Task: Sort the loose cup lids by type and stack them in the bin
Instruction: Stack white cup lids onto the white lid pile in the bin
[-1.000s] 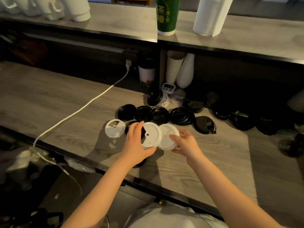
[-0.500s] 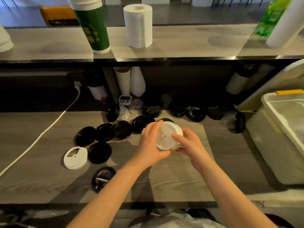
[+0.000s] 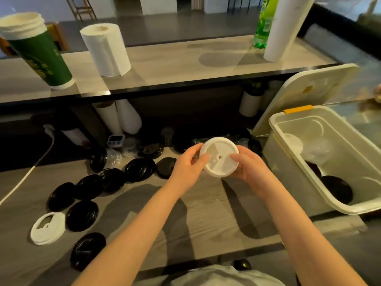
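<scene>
Both the left hand [image 3: 186, 164] and right hand [image 3: 250, 169] pinch the white lids [image 3: 219, 156] by the rim, above the worktop's middle. They look light, thin and slippery; gripping the edges seems safest.

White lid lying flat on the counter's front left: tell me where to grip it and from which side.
Pinch the white lid by its raised rim, coming from above on its left and near sides. It lies flat on the counter, so only the rim offers purchase, and a black lid crowds its right edge.
</scene>
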`<move>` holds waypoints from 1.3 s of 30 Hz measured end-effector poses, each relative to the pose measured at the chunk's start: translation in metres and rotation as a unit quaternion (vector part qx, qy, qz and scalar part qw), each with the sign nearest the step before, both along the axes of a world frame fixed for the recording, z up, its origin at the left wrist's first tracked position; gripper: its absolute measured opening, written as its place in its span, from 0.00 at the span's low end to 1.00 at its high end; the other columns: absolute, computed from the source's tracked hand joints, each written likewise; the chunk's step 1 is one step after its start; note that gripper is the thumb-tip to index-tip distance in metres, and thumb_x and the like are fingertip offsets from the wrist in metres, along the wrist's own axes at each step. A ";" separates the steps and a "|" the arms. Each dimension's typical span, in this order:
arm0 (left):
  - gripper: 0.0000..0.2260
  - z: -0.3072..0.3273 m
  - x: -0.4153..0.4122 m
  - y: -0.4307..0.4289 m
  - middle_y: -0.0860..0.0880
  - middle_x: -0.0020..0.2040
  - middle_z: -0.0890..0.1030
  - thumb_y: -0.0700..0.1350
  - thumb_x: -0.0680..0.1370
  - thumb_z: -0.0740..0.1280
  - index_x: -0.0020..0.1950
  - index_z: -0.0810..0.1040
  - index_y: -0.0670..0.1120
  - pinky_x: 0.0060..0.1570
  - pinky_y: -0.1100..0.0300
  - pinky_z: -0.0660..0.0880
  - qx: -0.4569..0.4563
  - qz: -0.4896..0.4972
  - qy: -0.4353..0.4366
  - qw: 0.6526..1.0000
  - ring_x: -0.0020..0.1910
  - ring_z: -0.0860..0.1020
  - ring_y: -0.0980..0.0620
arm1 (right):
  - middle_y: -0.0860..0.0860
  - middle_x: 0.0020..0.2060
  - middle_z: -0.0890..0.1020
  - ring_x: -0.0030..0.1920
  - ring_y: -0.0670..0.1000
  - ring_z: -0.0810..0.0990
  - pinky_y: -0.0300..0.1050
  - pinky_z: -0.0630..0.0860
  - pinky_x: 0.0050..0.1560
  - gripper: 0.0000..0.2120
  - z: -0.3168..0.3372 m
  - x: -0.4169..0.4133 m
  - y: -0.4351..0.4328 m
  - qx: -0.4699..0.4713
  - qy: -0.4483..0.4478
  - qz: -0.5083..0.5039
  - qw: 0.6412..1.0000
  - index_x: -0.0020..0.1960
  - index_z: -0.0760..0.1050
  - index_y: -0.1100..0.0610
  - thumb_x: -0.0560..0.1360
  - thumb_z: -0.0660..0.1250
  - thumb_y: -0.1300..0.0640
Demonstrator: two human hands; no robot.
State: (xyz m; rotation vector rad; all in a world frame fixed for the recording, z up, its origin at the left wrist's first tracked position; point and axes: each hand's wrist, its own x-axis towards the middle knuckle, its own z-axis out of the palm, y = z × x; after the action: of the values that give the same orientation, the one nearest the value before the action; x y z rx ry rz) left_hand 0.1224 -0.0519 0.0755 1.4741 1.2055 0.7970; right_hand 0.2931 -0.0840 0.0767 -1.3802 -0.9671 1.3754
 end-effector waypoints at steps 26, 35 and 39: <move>0.16 0.021 0.233 0.035 0.48 0.53 0.80 0.50 0.77 0.66 0.62 0.76 0.45 0.49 0.49 0.80 0.013 -0.006 0.031 0.999 0.51 0.80 0.50 | 0.41 0.58 0.73 0.58 0.46 0.75 0.43 0.75 0.56 0.27 0.035 0.236 0.020 0.065 -0.192 0.000 0.979 0.70 0.65 0.47 0.74 0.69 0.53; 0.07 0.021 0.270 0.040 0.48 0.42 0.81 0.48 0.78 0.64 0.45 0.78 0.46 0.46 0.53 0.81 -0.084 0.032 0.014 0.996 0.46 0.81 0.49 | 0.45 0.69 0.61 0.68 0.46 0.63 0.36 0.62 0.59 0.53 0.023 0.260 0.041 0.130 -0.453 0.151 0.869 0.75 0.50 0.46 0.61 0.79 0.48; 0.16 0.022 0.270 0.045 0.52 0.51 0.78 0.51 0.79 0.62 0.62 0.76 0.43 0.53 0.57 0.78 -0.038 -0.024 0.079 0.996 0.53 0.78 0.52 | 0.47 0.70 0.62 0.68 0.48 0.63 0.38 0.63 0.60 0.50 0.021 0.271 0.054 0.107 -0.446 0.151 0.876 0.75 0.51 0.48 0.63 0.78 0.51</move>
State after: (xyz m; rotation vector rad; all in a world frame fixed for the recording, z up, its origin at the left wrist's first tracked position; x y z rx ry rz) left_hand 0.3927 -0.0064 0.0972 1.5192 1.2995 0.6051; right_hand 0.5641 -0.0299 0.0978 -1.7608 -1.9394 0.7455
